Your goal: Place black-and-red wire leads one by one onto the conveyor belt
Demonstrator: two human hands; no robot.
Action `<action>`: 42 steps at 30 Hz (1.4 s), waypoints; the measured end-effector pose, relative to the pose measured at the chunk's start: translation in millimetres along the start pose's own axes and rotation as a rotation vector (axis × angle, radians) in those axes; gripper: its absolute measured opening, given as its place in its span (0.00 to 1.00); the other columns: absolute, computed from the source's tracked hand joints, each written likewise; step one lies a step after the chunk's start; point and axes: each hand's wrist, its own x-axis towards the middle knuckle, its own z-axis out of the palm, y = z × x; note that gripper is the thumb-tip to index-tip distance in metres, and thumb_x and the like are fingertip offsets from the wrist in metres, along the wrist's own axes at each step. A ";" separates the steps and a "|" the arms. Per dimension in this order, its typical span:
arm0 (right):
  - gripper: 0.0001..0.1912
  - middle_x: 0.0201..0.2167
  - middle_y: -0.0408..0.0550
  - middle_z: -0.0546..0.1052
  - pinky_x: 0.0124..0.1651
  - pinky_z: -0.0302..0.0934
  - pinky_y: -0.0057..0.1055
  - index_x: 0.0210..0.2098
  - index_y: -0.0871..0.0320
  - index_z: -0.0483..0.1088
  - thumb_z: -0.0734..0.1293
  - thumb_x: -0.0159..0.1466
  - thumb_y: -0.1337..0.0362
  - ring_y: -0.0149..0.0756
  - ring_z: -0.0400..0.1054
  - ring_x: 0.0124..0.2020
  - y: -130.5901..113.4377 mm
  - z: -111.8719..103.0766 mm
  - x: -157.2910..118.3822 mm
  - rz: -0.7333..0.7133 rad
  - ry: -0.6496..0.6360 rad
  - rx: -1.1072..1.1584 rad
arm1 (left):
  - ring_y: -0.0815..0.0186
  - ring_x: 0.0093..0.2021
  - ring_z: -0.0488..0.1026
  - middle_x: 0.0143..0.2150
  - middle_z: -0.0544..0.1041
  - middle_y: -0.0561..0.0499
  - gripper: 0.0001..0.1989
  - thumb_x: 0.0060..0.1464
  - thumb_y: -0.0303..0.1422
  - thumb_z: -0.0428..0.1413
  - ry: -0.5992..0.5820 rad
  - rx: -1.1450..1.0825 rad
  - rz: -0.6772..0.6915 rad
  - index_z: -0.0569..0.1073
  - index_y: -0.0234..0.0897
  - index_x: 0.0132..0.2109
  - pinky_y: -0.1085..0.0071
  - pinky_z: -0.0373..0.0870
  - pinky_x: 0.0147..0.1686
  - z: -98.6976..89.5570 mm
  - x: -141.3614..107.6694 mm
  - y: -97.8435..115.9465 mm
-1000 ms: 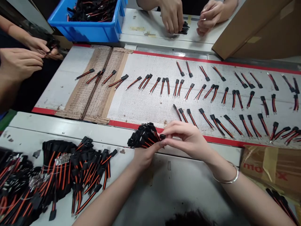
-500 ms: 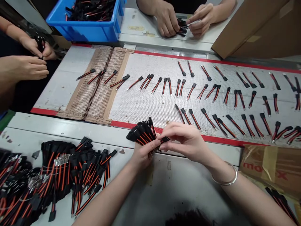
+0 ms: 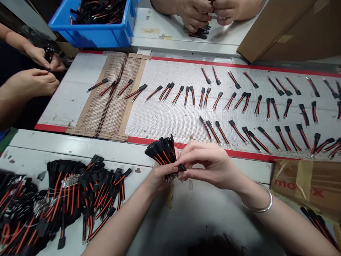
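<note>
Gripping a fanned bundle of black-and-orange leads (image 3: 161,151) in my left hand (image 3: 157,177), I have the thumb laid across the wires, black connector ends up and bare tips showing below. The bundle sits above the near side of the worktop (image 3: 162,227), just in front of the red-edged mesh belt (image 3: 165,121). My right hand (image 3: 209,164) meets the left one, its fingers closed on the dark connector (image 3: 182,167) of a single lead beside the bundle; the rest of that lead is mostly hidden from me. A metal bracelet (image 3: 270,204) circles the right wrist.

Over on the belt I see loose leads (image 3: 233,133) lying in rough rows, most of them toward the right. To my left, a big heap of leads (image 3: 99,192) covers part of the worktop; to my right is a taped cardboard box (image 3: 286,181). Beyond the belt stands a blue bin (image 3: 90,33) filled with more leads, and two co-workers' hands (image 3: 195,12) meet opposite me.
</note>
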 end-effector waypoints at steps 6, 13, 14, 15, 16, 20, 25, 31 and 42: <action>0.05 0.34 0.50 0.78 0.32 0.72 0.25 0.41 0.60 0.79 0.73 0.64 0.70 0.29 0.72 0.31 1.4 -0.5 0.4 -0.016 0.004 -0.002 | 0.71 0.18 0.66 0.18 0.66 0.59 0.18 0.40 0.36 0.70 0.045 0.008 -0.001 0.68 0.36 0.31 0.74 0.65 0.21 1.9 0.6 0.9; 0.06 0.37 0.48 0.76 0.34 0.71 0.28 0.35 0.59 0.77 0.75 0.63 0.63 0.28 0.71 0.30 5.3 -7.8 2.5 0.240 0.004 0.099 | 0.70 0.26 0.71 0.25 0.73 0.53 0.16 0.39 0.34 0.71 0.240 0.030 0.085 0.73 0.33 0.31 0.75 0.69 0.26 4.3 4.4 -1.0; 0.08 0.36 0.47 0.76 0.31 0.71 0.28 0.33 0.59 0.75 0.74 0.64 0.61 0.27 0.71 0.27 7.9 -12.1 3.4 0.286 0.059 0.144 | 0.69 0.27 0.72 0.27 0.75 0.52 0.16 0.41 0.35 0.71 0.266 0.034 0.086 0.74 0.33 0.32 0.74 0.71 0.28 4.8 5.2 -1.2; 0.10 0.33 0.46 0.77 0.27 0.68 0.26 0.32 0.59 0.73 0.73 0.65 0.60 0.26 0.70 0.24 11.2 -17.5 4.4 0.327 0.134 0.174 | 0.68 0.28 0.74 0.29 0.76 0.51 0.15 0.43 0.36 0.70 0.292 0.039 0.086 0.75 0.33 0.34 0.73 0.72 0.29 5.4 5.9 -1.3; 0.11 0.29 0.44 0.77 0.23 0.65 0.25 0.32 0.58 0.71 0.72 0.65 0.58 0.25 0.67 0.20 15.3 -23.7 5.4 0.368 0.219 0.168 | 0.67 0.30 0.75 0.31 0.78 0.50 0.15 0.44 0.36 0.69 0.322 0.042 0.089 0.76 0.33 0.36 0.72 0.73 0.30 6.2 6.5 -1.2; 0.10 0.20 0.40 0.71 0.21 0.55 0.26 0.30 0.59 0.73 0.73 0.64 0.60 0.24 0.59 0.18 33.0 -47.8 8.0 0.418 0.469 -0.310 | 0.66 0.32 0.77 0.34 0.79 0.51 0.16 0.42 0.33 0.70 0.421 0.059 0.102 0.77 0.34 0.38 0.70 0.76 0.33 11.1 6.6 -1.2; 0.10 0.28 0.46 0.76 0.30 0.62 0.30 0.31 0.60 0.80 0.72 0.64 0.60 0.28 0.65 0.26 29.8 -50.1 7.5 0.409 0.269 -0.421 | 0.68 0.25 0.74 0.26 0.76 0.52 0.15 0.42 0.34 0.71 0.375 0.158 0.142 0.75 0.33 0.34 0.71 0.72 0.28 13.8 3.7 -3.2; 0.10 0.32 0.46 0.77 0.34 0.72 0.27 0.42 0.59 0.81 0.76 0.61 0.65 0.28 0.72 0.30 6.5 -26.6 7.2 0.357 0.022 0.185 | 0.70 0.25 0.71 0.25 0.73 0.55 0.15 0.43 0.34 0.71 0.341 0.177 0.222 0.73 0.35 0.33 0.72 0.70 0.29 12.1 5.8 -2.8; 0.06 0.35 0.48 0.78 0.33 0.77 0.26 0.41 0.60 0.81 0.73 0.64 0.69 0.28 0.77 0.28 1.5 -16.4 5.4 0.270 0.125 0.241 | 0.68 0.28 0.70 0.26 0.73 0.53 0.11 0.49 0.35 0.68 0.286 0.278 0.242 0.74 0.35 0.31 0.69 0.68 0.33 4.8 4.8 -5.5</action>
